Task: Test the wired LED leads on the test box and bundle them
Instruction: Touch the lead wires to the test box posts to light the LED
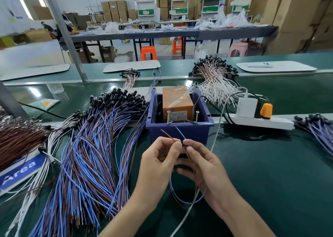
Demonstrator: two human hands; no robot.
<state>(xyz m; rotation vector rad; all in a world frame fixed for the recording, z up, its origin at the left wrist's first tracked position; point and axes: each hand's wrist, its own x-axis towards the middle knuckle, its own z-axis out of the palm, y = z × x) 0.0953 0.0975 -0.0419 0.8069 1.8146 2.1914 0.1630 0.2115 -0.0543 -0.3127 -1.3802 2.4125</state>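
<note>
Both my hands hold one LED lead (182, 199) with a brown and a blue wire, its loop hanging below my palms. My left hand (158, 162) pinches the brown wire, whose bare tip points up and left. My right hand (200, 164) pinches the blue wire. The two tips sit just in front of the test box (177, 126), a blue bin holding an orange unit (177, 101) with two upright screws (168, 117) on its near rim. The tips are apart from the screws. A big pile of blue-and-brown leads (93, 146) lies to the left.
A white power strip (259, 122) with a white charger and an orange plug lies right of the box; a white cable runs toward me. White-wired leads (214, 78) lie behind, more blue leads (320, 128) at far right, brown wires (16, 137) at far left.
</note>
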